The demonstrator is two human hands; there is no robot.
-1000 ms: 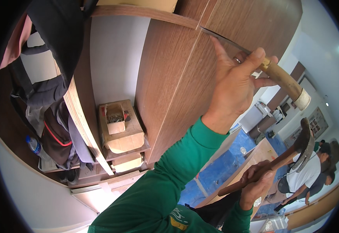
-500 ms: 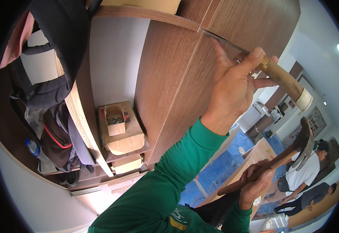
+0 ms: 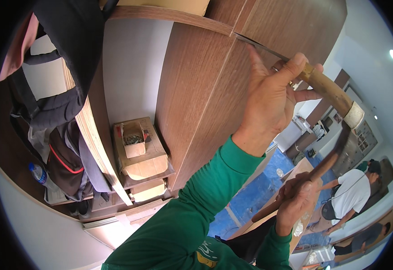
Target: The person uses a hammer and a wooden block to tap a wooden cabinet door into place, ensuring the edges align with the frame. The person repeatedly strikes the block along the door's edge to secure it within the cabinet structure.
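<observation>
My left hand [image 3: 270,101] is raised and closed around a chisel [image 3: 329,91] with a wooden handle and a pale, worn butt. Its blade tip meets the seam at the upper front edge of a brown wood-grain cabinet panel [image 3: 192,94]. My left index finger stretches along the panel below the blade. Lower right, my right hand [image 3: 294,209] grips the wooden handle of a claw hammer [image 3: 323,167]. The hammer's head is smeared by motion and lies at the chisel's butt; whether they touch I cannot tell.
An open cardboard box of small metal pieces [image 3: 133,140] sits on a larger carton [image 3: 144,164] inside the cabinet. Left hang black straps [image 3: 70,49], above a dark bag [image 3: 65,166] and a water bottle [image 3: 37,172]. Two people [image 3: 352,191] are at lower right, near blue floor covering [image 3: 246,202].
The hammer has swung up, bringing its head to the chisel's butt. My left hand and the chisel stay nearly where they were. The people at lower right have shifted slightly.
</observation>
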